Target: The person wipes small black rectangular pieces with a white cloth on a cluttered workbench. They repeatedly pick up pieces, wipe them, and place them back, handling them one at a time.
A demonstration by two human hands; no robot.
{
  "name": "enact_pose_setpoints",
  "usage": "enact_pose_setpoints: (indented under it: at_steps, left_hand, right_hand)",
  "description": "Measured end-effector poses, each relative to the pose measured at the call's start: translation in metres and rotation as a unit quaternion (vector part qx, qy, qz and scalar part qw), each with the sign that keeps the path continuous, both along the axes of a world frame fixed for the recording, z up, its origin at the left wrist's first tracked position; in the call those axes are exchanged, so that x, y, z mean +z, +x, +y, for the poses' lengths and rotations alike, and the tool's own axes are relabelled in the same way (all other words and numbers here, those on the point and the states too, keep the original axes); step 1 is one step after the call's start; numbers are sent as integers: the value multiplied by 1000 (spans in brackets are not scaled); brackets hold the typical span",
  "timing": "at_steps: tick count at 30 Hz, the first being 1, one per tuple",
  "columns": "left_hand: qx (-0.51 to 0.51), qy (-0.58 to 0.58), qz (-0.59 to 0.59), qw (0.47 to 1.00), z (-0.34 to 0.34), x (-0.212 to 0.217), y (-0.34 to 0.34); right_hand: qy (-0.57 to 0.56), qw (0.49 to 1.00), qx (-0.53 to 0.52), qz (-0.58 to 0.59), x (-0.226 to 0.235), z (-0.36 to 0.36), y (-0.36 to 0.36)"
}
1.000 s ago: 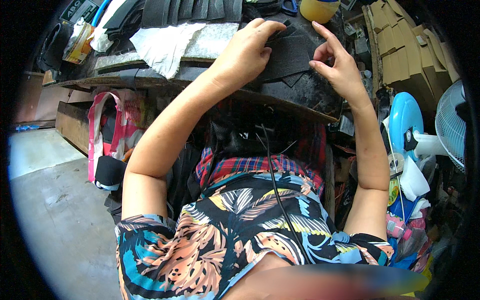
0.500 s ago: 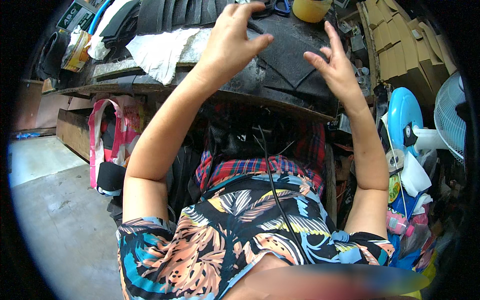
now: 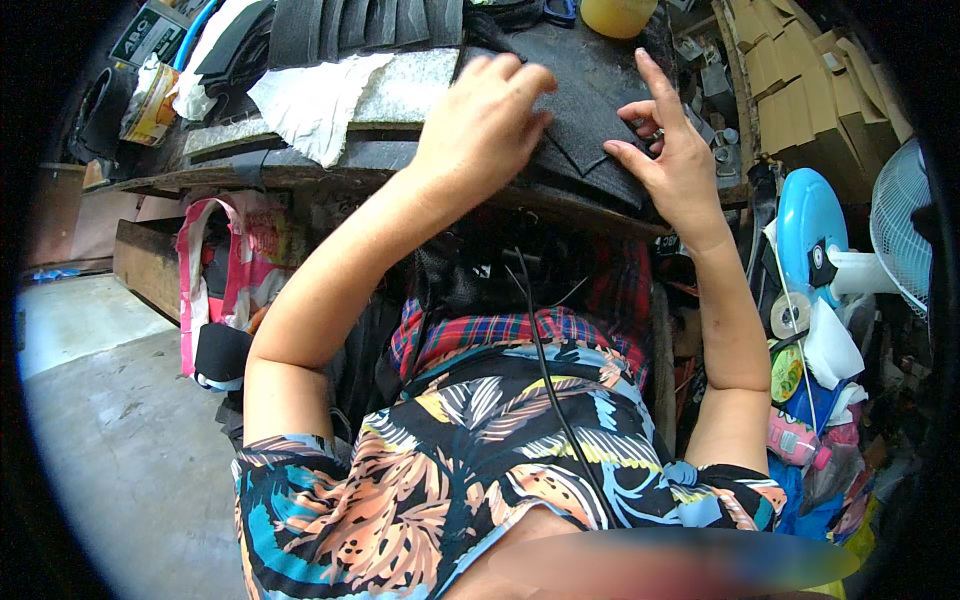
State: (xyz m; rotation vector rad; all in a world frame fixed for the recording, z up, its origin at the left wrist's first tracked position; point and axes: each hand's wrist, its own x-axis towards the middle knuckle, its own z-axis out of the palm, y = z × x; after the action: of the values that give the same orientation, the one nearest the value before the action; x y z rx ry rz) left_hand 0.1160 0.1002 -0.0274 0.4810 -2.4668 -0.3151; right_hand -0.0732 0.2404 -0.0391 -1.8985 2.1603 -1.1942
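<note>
My left hand [image 3: 485, 125] is over the worktable with its fingers loosely bent and the thumb apart from them. Nothing shows in its grasp. Beside it lie flat black sheet pieces [image 3: 580, 112], overlapping one another, one with a pointed corner toward me. At the right edge of these pieces is my right hand [image 3: 675, 165]. Its index finger points away from me, its thumb is spread toward the sheets and the other fingers are curled. It holds nothing that I can see. Whether either hand touches the sheets is unclear.
Black strips [image 3: 365, 25] lie at the back, near a white torn sheet [image 3: 315, 100] on a grey board [image 3: 405, 90]. A yellow container [image 3: 618, 15] and blue-handled scissors [image 3: 560, 10] are farther off. Stacked cardboard [image 3: 810, 90] and a fan [image 3: 900, 230] stand right.
My left hand has come nearer and slightly right, its fingers bending more. The right hand has come a little nearer, with its thumb still spread.
</note>
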Motion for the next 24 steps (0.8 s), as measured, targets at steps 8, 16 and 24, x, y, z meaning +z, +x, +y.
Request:
enact_pose_setpoints:
  at_steps: [8,16,24]
  left_hand:
    - [-9,90,88,992,-22,2,-5]
    - [-94,449,127,879,9,0,-23]
    - [-140,136,-76,978,-25,-10,-26]
  right_hand:
    - [-88,965,76,-233,-7,-9,-10]
    - [-99,907,92,-398,1,12,10]
    - [-28,997,63,-22,2,17,-32]
